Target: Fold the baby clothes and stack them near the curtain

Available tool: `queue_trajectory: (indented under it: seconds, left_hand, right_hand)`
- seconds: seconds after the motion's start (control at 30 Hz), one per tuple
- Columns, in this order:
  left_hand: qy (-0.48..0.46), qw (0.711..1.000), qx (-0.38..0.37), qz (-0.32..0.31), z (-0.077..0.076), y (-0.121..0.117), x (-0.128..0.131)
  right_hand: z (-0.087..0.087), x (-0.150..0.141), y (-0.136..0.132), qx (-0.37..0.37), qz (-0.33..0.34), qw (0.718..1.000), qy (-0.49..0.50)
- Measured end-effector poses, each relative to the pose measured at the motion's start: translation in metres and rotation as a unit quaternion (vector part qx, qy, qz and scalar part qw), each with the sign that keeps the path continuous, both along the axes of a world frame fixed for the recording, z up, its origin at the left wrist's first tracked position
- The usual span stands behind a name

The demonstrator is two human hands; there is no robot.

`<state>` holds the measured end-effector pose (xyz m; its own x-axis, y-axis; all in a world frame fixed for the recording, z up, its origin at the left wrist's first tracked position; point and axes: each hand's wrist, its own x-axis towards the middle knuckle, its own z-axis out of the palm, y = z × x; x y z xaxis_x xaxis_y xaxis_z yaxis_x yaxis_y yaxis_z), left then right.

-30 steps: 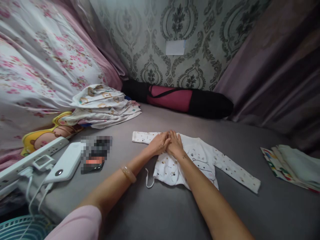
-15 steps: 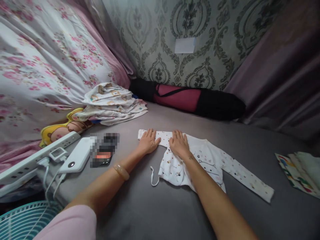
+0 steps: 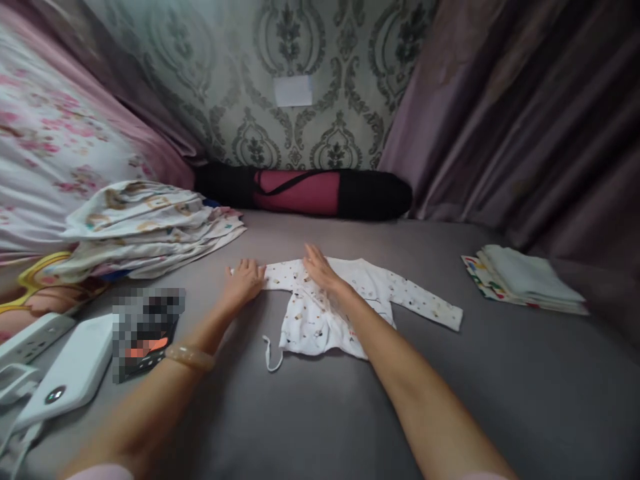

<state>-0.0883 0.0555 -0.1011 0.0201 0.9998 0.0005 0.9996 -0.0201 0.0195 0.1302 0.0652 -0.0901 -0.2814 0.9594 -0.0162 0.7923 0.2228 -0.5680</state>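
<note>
A small white baby shirt [image 3: 307,327] with tiny printed motifs and a tie string lies spread on the grey sheet [image 3: 280,427]. My left hand [image 3: 245,280] is at the end of the left sleeve, fingers stretched out and covering the cuff. Over the shirt's upper left, near the shoulder, is my right hand [image 3: 321,268], its fingers extended and holding nothing. My right forearm hides part of the shirt's front. The right sleeve [image 3: 427,303] lies stretched out to the side.
Crumpled clothes [image 3: 145,227] are heaped at the left. A folded cloth stack [image 3: 530,277] lies at the right. A black and maroon long bag [image 3: 300,192] rests along the wall. At near left are a white power bank [image 3: 70,373], a power strip [image 3: 37,340] and a blurred-out phone [image 3: 147,333].
The view has turned to the right, bringing the folded stack fully into sight. My right hand has tilted and shifted a little toward the shirt's upper edge. My left hand stays at the sleeve end.
</note>
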Motion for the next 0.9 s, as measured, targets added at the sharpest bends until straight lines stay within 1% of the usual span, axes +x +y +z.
queue_trajectory:
  seconds: [0.07,0.1,0.17,0.23,0.27,0.33,0.37,0.43,0.53,0.6,0.67,0.77,0.83,0.9]
  left_hand:
    - [-0.017,0.999,0.023,-0.043,0.01,0.002,0.032]
    - [-0.034,0.996,0.022,-0.082,0.014,0.003,0.051]
    - [-0.068,0.983,0.002,-0.173,0.02,0.002,0.093]
    - [-0.084,0.963,-0.004,-0.258,0.022,0.0,0.136]
    - [-0.09,0.951,-0.008,-0.297,0.021,-0.001,0.157]
    - [-0.093,0.931,-0.02,-0.351,0.016,-0.002,0.195]
    - [-0.093,0.925,-0.027,-0.369,0.012,-0.003,0.211]
    - [-0.088,0.921,-0.044,-0.378,0.002,-0.005,0.235]
    - [-0.087,0.931,-0.045,-0.353,-0.012,-0.008,0.252]
    - [-0.089,0.935,-0.036,-0.342,-0.018,-0.01,0.254]
    - [-0.094,0.936,-0.036,-0.338,-0.02,-0.011,0.252]
    - [-0.107,0.936,-0.047,-0.332,-0.021,-0.012,0.25]
    - [-0.112,0.935,-0.046,-0.334,-0.021,-0.011,0.249]
    - [-0.112,0.933,-0.043,-0.338,-0.023,-0.01,0.249]
  right_hand:
    - [0.01,0.027,-0.007,0.023,-0.028,0.998,0.053]
    - [0.013,0.043,-0.013,0.035,-0.044,0.997,0.062]
    - [0.013,0.078,-0.03,0.045,-0.08,0.995,0.042]
    - [0.007,0.112,-0.048,0.042,-0.127,0.991,-0.008]
    - [0.003,0.126,-0.057,0.037,-0.149,0.987,-0.035]
    - [-0.005,0.148,-0.072,0.021,-0.176,0.98,-0.085]
    - [-0.009,0.155,-0.078,0.012,-0.181,0.978,-0.105]
    - [-0.014,0.16,-0.087,-0.003,-0.173,0.976,-0.133]
    - [-0.019,0.159,-0.097,0.005,-0.143,0.976,-0.167]
    - [-0.02,0.158,-0.104,0.02,-0.126,0.975,-0.182]
    - [-0.019,0.161,-0.113,0.023,-0.119,0.975,-0.186]
    - [-0.02,0.176,-0.128,0.007,-0.136,0.971,-0.196]
    - [-0.023,0.191,-0.138,-0.001,-0.164,0.962,-0.217]
    - [-0.027,0.207,-0.147,0.007,-0.192,0.95,-0.247]
